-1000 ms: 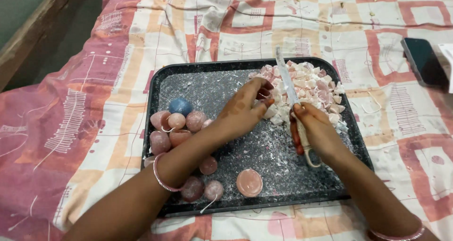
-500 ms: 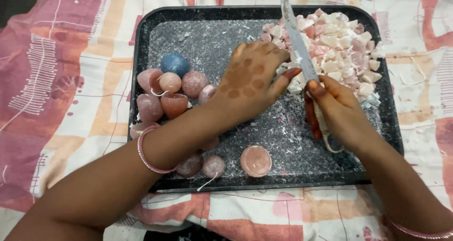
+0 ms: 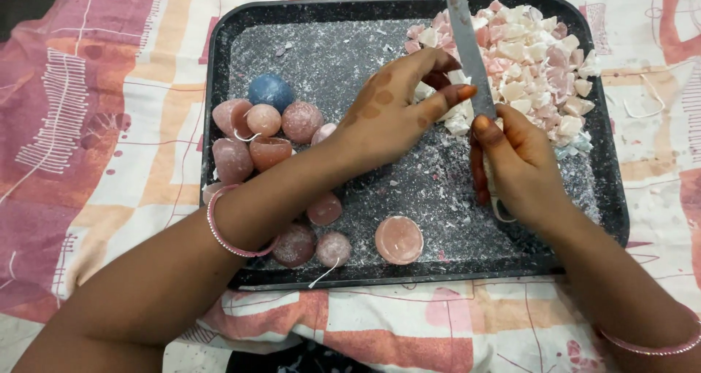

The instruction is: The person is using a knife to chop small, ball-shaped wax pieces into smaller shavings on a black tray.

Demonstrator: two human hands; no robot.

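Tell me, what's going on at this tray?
A person is cutting up wax-like pieces on a black tray set on a patterned cloth. The right hand grips a knife, blade pointing away, while the left hand steadies a piece beside the blade. A pile of pink and white chunks lies at the tray's far right. Round pink candles and one blue candle sit at the left, amid crumbs.

Light: bright, even and soft across the black tray (image 3: 219, 74).
Shadows: faint ones lay under the left hand (image 3: 387, 114) and forearm, on the tray's floor.
Glare: a mild sheen showed on the knife blade (image 3: 467, 44).
Focus: sharp throughout; no motion blur was visible.
Edges: little bending showed around the tray.
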